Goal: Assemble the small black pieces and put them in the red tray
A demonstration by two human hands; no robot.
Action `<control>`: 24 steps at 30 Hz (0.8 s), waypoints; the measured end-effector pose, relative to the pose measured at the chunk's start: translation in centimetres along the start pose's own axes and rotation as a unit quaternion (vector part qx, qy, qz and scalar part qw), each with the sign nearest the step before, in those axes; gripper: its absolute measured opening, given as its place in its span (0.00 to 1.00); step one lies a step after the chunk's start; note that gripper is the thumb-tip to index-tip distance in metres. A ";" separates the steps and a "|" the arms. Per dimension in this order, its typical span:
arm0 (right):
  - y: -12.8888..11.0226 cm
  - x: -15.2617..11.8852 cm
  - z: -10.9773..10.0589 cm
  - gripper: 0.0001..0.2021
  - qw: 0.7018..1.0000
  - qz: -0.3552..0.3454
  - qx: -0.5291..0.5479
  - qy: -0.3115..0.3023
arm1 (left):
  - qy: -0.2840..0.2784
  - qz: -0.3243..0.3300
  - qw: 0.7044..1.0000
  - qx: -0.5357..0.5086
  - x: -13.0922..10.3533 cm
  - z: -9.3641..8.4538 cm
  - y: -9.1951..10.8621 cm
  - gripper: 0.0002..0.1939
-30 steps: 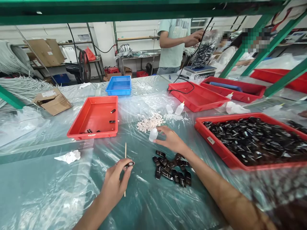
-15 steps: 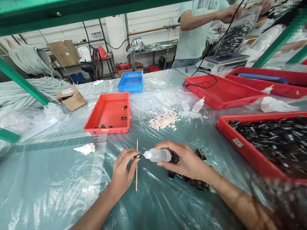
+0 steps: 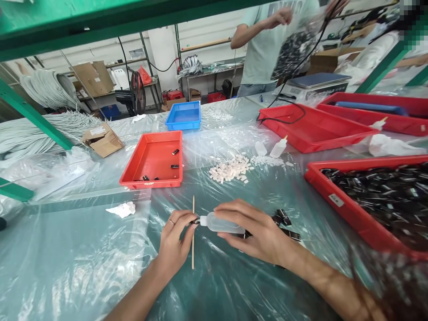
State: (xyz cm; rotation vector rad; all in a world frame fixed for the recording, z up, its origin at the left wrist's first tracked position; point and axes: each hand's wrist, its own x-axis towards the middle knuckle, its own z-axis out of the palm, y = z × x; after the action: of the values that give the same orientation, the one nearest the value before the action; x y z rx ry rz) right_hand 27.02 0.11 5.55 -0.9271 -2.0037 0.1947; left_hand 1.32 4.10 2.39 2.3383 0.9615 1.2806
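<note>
Between thumb and fingers, my left hand [image 3: 175, 234] pinches a small black part [image 3: 194, 221], mostly hidden by the fingertips. My right hand [image 3: 256, 227] is closed round a translucent squeeze bottle [image 3: 220, 223] lying sideways in the grip. The bottle's nozzle points left and meets the black part, or nearly so; contact is hard to tell. A thin wooden stick [image 3: 193, 256] lies on the plastic-covered table [image 3: 120, 258] just behind the left fingertips. Several black parts [image 3: 283, 217] lie under and beside my right hand, partly covered by it.
A red tray [image 3: 150, 156] with several black parts stands ahead left, a blue tray [image 3: 183, 116] behind it. White pieces [image 3: 230, 169] are heaped mid-table near a white bottle [image 3: 278, 148]. At right stands a full red tray [image 3: 368, 218]. A person [image 3: 264, 53] works across the table.
The bottle's nozzle has come up to the black part in my left hand, and my right fingers now cover more of the bottle. The person opposite has lifted a bag off the scale.
</note>
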 end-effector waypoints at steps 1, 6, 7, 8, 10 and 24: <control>-0.1 0.0 0.1 0.33 1.000 -0.009 -0.012 0.003 | 0.001 0.001 1.000 0.001 0.0 0.0 0.0 0.12; -0.4 0.0 0.1 0.37 0.999 -0.029 -0.035 0.008 | 0.011 0.003 1.000 0.000 0.0 0.1 0.2 0.11; -0.4 0.0 0.1 0.37 0.999 -0.032 -0.036 0.011 | 0.013 0.003 1.000 -0.001 0.1 0.1 0.3 0.11; -0.5 0.1 0.0 0.37 0.999 -0.035 -0.037 0.013 | 0.013 0.003 1.000 -0.001 0.1 0.1 0.3 0.11; -0.5 0.2 -0.1 0.36 0.999 -0.037 -0.032 0.013 | 0.010 -0.001 1.000 -0.002 0.1 0.0 0.4 0.11; -1.3 -0.2 -0.3 0.29 0.989 -0.096 -0.108 0.013 | 0.010 0.016 1.000 -0.006 0.2 -0.1 0.4 0.11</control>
State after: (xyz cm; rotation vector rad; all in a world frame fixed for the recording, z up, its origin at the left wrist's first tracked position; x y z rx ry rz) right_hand 26.60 -1.01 6.16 -0.8570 -2.1037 -0.1426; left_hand 1.49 3.97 2.73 2.3442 0.9231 1.3204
